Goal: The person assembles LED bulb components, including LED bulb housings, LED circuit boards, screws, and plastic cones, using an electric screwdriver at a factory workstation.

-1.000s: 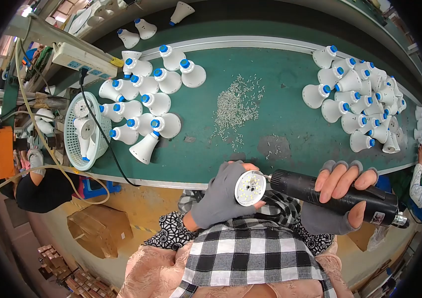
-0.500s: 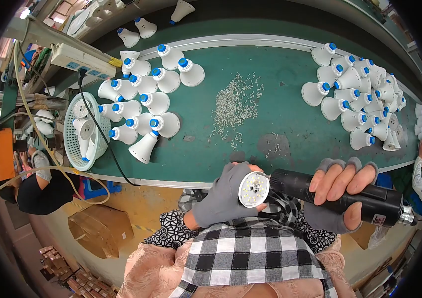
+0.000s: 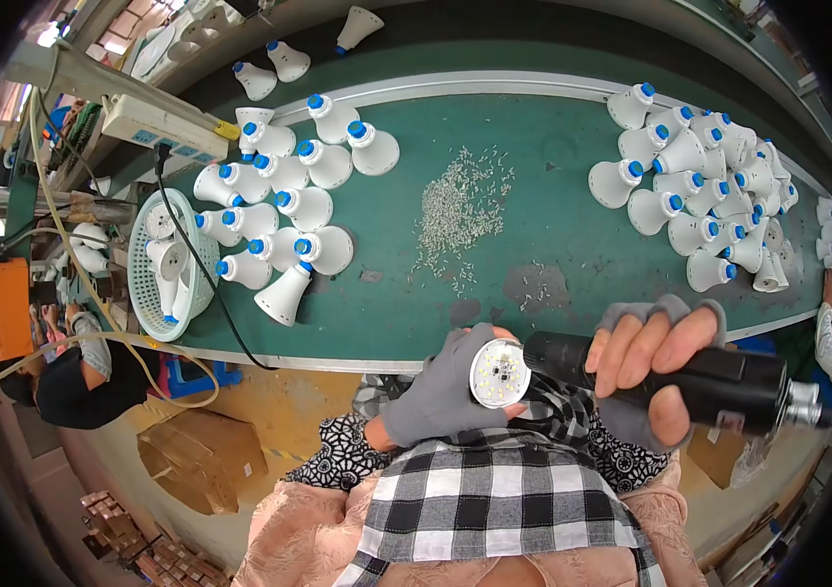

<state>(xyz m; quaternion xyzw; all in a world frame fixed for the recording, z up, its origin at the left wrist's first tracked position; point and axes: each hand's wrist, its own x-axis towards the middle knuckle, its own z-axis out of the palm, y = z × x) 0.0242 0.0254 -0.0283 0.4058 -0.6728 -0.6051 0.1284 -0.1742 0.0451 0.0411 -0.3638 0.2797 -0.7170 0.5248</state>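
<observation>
My left hand, in a grey fingerless glove, is closed around an LED bulb housing. Its round face with small LED chips is turned up toward me; most of the body is hidden by the hand. My right hand, gloved the same way, grips a black power screwdriver lying sideways. The tool's narrow end points left and meets the upper right rim of the bulb face; whether its tip touches a screw cannot be seen. Beyond the hands, a heap of small screws is scattered on the green table.
White bulb housings with blue caps stand at left, and a larger group at right. A pale green basket holds several more. A black cable crosses the left table edge from a power strip. Other people sit either side.
My right hand and the screwdriver have shifted slightly left and up, tilting a little. The left hand with the bulb housing has stayed nearly still.
</observation>
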